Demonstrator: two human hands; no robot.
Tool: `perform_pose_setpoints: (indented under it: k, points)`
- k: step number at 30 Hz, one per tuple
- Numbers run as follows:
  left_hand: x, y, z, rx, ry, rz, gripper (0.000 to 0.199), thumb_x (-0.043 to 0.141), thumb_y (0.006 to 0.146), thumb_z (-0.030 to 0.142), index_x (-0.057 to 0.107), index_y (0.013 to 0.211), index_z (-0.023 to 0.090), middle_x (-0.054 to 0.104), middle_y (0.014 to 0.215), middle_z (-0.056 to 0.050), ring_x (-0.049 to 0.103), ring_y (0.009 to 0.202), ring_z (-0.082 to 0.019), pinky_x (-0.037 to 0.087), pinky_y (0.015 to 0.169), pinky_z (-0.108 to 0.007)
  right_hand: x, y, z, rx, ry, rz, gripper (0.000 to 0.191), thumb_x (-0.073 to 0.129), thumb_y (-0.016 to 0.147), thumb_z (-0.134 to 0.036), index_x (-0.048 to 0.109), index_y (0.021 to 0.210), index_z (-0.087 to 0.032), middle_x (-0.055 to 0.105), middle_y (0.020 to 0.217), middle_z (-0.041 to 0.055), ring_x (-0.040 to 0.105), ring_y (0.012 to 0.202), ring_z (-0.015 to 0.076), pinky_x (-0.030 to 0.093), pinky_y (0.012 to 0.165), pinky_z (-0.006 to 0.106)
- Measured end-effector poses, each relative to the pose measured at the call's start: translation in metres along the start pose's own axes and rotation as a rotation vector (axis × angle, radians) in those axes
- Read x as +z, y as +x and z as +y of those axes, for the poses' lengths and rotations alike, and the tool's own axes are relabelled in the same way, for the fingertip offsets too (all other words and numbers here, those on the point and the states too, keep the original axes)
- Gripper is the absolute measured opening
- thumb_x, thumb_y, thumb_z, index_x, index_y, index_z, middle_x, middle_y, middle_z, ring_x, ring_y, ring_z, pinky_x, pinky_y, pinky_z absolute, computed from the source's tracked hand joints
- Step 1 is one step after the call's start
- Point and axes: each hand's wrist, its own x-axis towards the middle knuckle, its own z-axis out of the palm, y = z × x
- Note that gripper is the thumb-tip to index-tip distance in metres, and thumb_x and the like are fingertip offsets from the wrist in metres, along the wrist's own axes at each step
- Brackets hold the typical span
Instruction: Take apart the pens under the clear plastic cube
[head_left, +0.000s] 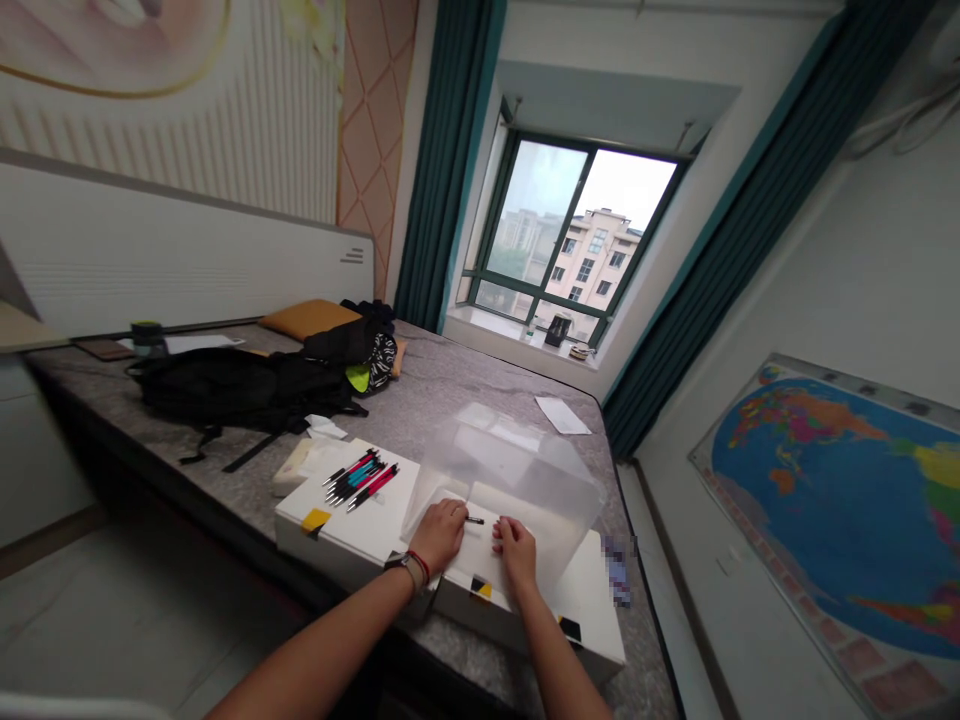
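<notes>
My left hand (439, 535) is closed around a pen, whose dark end (475, 520) sticks out to the right between my fingers. Most of that pen is hidden by the hand. Just right of it, my right hand (517, 552) has its fingers curled together near the pen's end; whatever they hold, if anything, is too small to make out. Both hands are over a white box top, in front of a clear plastic bin (517, 455) that lies tipped on its side. To the left, several red, black and teal pens (361, 480) lie in a loose group on a white box (300, 507).
A tissue pack (296, 465) sits beside the left box. Behind it, a black backpack (225, 385) and an orange cushion (311, 319) lie on the grey mattress (442, 375). A white sheet of paper (562, 415) is past the bin. The bed's edge runs along the near side.
</notes>
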Motion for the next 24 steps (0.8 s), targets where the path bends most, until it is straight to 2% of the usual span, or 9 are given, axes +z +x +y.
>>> perform_pose_setpoints:
  k: [5, 7, 11, 14, 18, 24]
  points:
    - [0.000, -0.004, -0.011, -0.055, 0.035, -0.035, 0.026, 0.036, 0.092, 0.018, 0.057, 0.108, 0.021, 0.059, 0.118, -0.008, 0.048, 0.114, -0.022, 0.034, 0.096, -0.039, 0.013, 0.011, -0.008, -0.038, -0.242, -0.051, 0.027, 0.060, 0.073, -0.036, 0.067, 0.086, -0.014, 0.068, 0.074, 0.0071, 0.062, 0.062, 0.0191, 0.049, 0.050, 0.026]
    - [-0.002, -0.007, -0.016, -0.078, 0.039, -0.012, 0.026, 0.036, 0.092, 0.018, 0.058, 0.106, 0.021, 0.058, 0.121, -0.008, 0.047, 0.117, -0.022, 0.032, 0.098, -0.039, 0.020, 0.016, -0.017, -0.104, -0.401, -0.079, 0.019, 0.058, 0.075, -0.028, 0.068, 0.084, -0.015, 0.069, 0.074, 0.0068, 0.063, 0.062, 0.0192, 0.050, 0.055, 0.027]
    - [-0.008, -0.012, -0.024, -0.088, 0.005, 0.041, 0.025, 0.038, 0.092, 0.017, 0.059, 0.103, 0.022, 0.060, 0.119, -0.007, 0.048, 0.116, -0.021, 0.033, 0.098, -0.039, 0.029, 0.025, -0.045, -0.329, -0.892, -0.196, 0.020, 0.051, 0.079, -0.012, 0.071, 0.083, -0.017, 0.072, 0.087, 0.0104, 0.065, 0.085, 0.0216, 0.047, 0.080, 0.029]
    - [-0.008, -0.014, -0.026, -0.093, -0.026, 0.070, 0.025, 0.040, 0.091, 0.016, 0.060, 0.104, 0.023, 0.060, 0.119, -0.007, 0.048, 0.117, -0.021, 0.033, 0.098, -0.039, 0.031, 0.030, -0.067, -0.277, -1.327, -0.295, 0.027, 0.049, 0.078, -0.001, 0.071, 0.087, -0.013, 0.070, 0.099, 0.0166, 0.065, 0.095, 0.0233, 0.045, 0.080, 0.028]
    - [-0.006, -0.015, -0.026, -0.098, -0.051, 0.098, 0.025, 0.041, 0.090, 0.015, 0.062, 0.103, 0.022, 0.059, 0.121, -0.008, 0.046, 0.121, -0.021, 0.032, 0.100, -0.039, 0.033, 0.035, -0.082, -0.228, -1.451, -0.329, 0.030, 0.049, 0.078, 0.004, 0.071, 0.091, -0.010, 0.069, 0.100, 0.0223, 0.067, 0.092, 0.0270, 0.047, 0.077, 0.032]
    - [-0.004, -0.016, -0.028, -0.101, -0.051, 0.102, 0.026, 0.041, 0.090, 0.013, 0.062, 0.104, 0.022, 0.059, 0.119, -0.008, 0.045, 0.121, -0.021, 0.032, 0.101, -0.040, 0.033, 0.032, -0.085, -0.216, -1.502, -0.357, 0.032, 0.045, 0.080, 0.007, 0.072, 0.089, -0.008, 0.069, 0.099, 0.0240, 0.068, 0.093, 0.0288, 0.047, 0.077, 0.034]
